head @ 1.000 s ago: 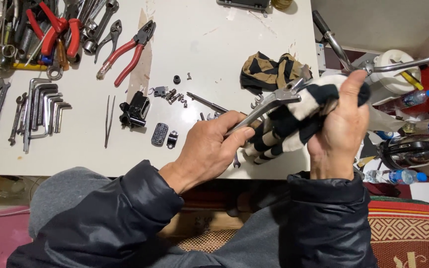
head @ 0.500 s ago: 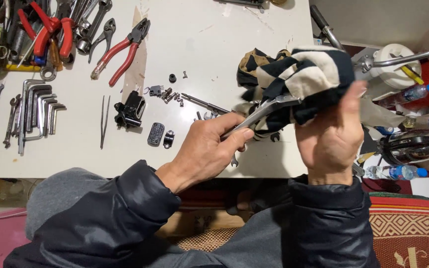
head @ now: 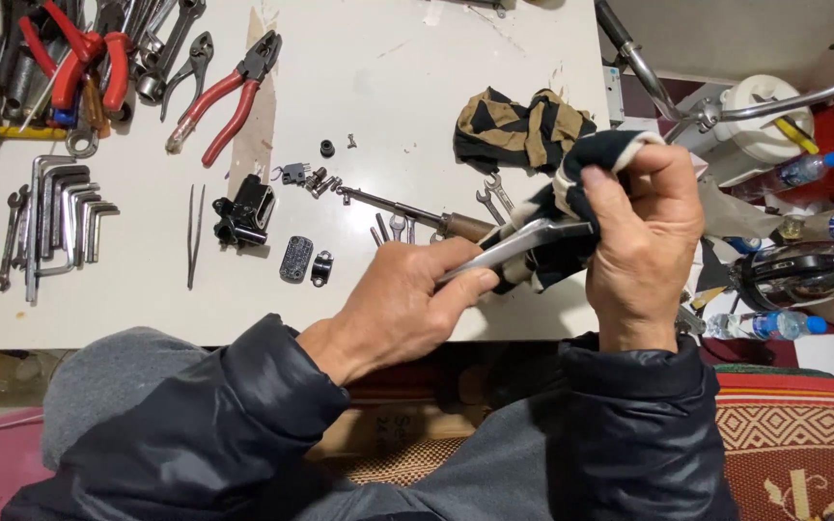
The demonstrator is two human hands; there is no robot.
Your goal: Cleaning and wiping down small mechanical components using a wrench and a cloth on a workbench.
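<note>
A white worktop [head: 388,116] carries everything, with the person seated at its near edge in a dark padded jacket [head: 243,425]. Off its right edge stand a chrome handlebar [head: 784,96] and some plastic bottles [head: 793,174].

A striped rag [head: 523,130] lies bunched toward the far right of the worktop, and one end of it runs down into the right hand [head: 644,246], which is closed around the cloth and presses it onto a metal lever [head: 514,246]. The left hand [head: 407,304] grips the lever's other end between thumb and fingers, so the lever hangs between both hands just above the near right edge (its tip is buried in the rag).

At the far left corner sits a heap of tools, among them red-handled pliers [head: 224,96]. A row of hex keys [head: 65,217] lies along the left edge, with tweezers [head: 191,236] just beside them. Mid-worktop are a screwdriver [head: 407,212], a small black housing [head: 243,212], a few small wrenches [head: 492,198], a grey plate [head: 295,259], a black clip [head: 320,268] and loose screws [head: 320,178].
</note>
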